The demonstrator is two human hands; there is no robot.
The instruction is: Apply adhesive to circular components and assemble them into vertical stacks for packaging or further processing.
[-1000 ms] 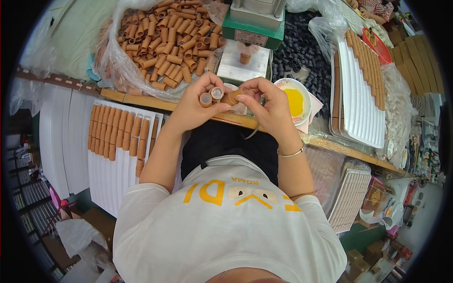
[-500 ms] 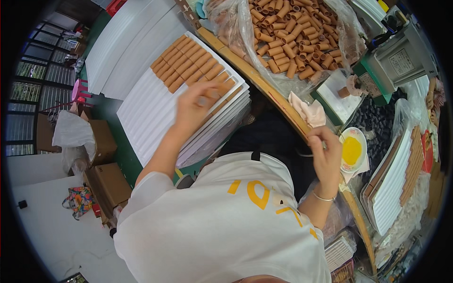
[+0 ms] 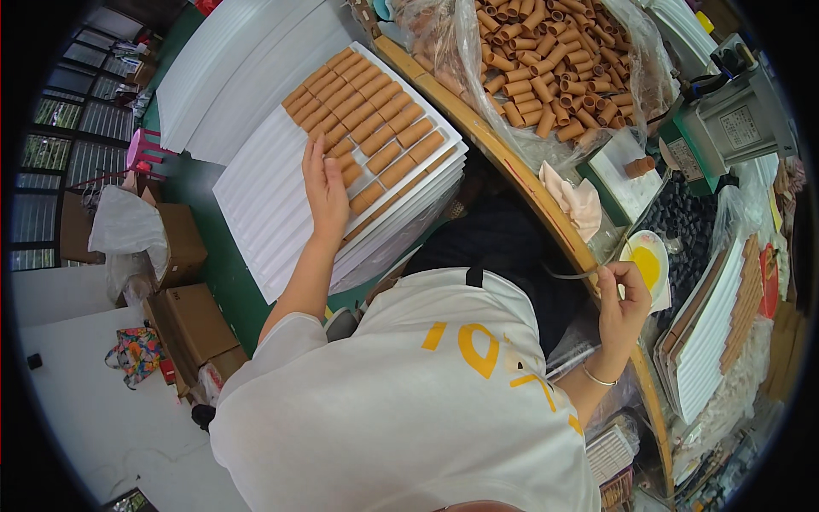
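Right hand (image 3: 621, 309) contents too small

We note a clear plastic bag (image 3: 559, 64) heaped with loose brown tubes at the far side of the table (image 3: 512, 179). Beside it stands a grey machine (image 3: 738, 119) on a green base, with a pile of small black pieces (image 3: 691, 226) just in front. A pink cloth (image 3: 576, 200) lies near the table edge. On the floor we record brown cardboard boxes (image 3: 183, 320), a patterned bag (image 3: 136, 354) and a pink stool (image 3: 145, 154). Further white trays (image 3: 712, 328) are stacked at the right.
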